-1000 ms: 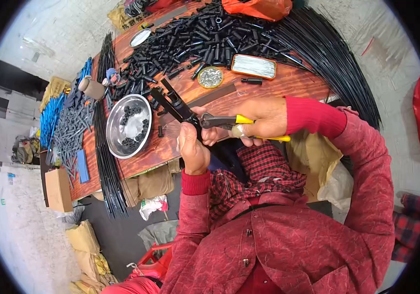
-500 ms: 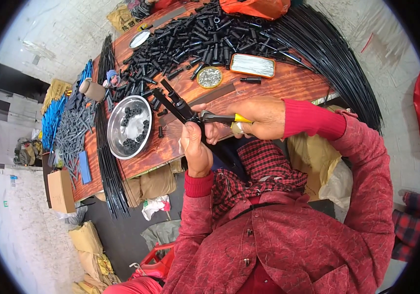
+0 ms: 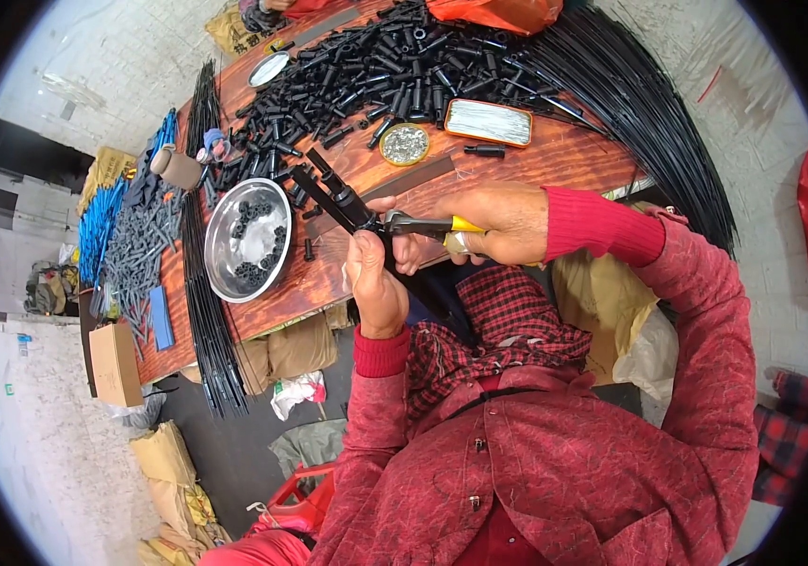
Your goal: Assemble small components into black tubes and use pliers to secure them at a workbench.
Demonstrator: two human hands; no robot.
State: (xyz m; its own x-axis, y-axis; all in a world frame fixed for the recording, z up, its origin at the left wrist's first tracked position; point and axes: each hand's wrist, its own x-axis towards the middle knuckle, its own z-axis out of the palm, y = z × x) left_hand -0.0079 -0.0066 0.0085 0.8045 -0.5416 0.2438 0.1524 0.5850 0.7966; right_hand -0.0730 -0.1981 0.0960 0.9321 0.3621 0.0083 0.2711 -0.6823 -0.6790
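Note:
My left hand (image 3: 380,292) is closed around a black rod assembly (image 3: 351,206), thumb uppermost. The assembly's far end carries a ribbed tube and a slimmer bar side by side, tilted up to the left. My right hand (image 3: 506,224) grips pliers (image 3: 432,225) with black and yellow handles. Their metal head meets the assembly just beyond my left thumb; what lies between the jaws is too small to make out. Something pale wraps a finger of my right hand. Left of my hands stands a metal bowl (image 3: 214,232) holding small black rings.
Black tubular parts (image 3: 376,80) heap across the wooden table (image 3: 555,174). A yellow-rimmed dish (image 3: 383,153) holds small metal bits; an orange-edged tray (image 3: 488,142) holds thin wires. Long black rods (image 3: 649,94) lie right, others (image 3: 204,311) left. Another person's hand (image 3: 278,5) shows at the top.
Both hands keep their grip on the assembly and the pliers, almost unmoved. The view has shifted very slightly.

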